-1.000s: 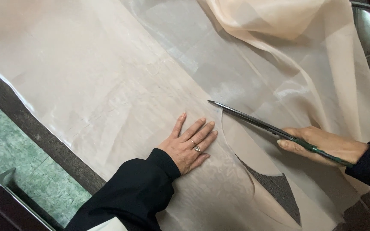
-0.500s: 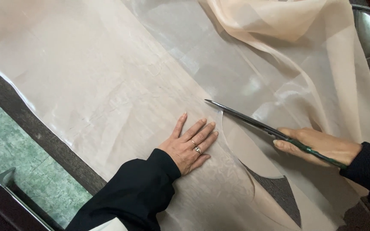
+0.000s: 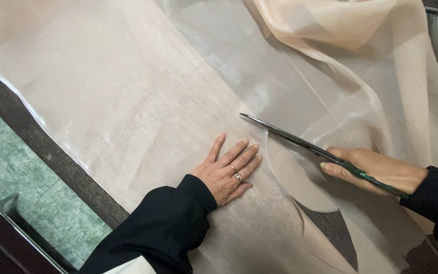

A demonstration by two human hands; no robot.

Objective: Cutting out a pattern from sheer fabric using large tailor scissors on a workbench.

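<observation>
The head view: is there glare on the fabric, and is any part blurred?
Head view: a pale sheen lies on the sheer fabric, strongest near the top middle; the left hand, the right hand and the scissors are sharp; soft shadows sit under the folds at upper right.

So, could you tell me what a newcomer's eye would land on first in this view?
Probably the long scissors, angled across the middle with their tip pointing up-left, gripped at the green handles by the right hand. Next, the left hand, wearing a ring, pressed flat on the sheer peach fabric that covers nearly the whole table. A curved cut in the cloth runs down between the two hands, exposing the dark table surface lower right.
</observation>
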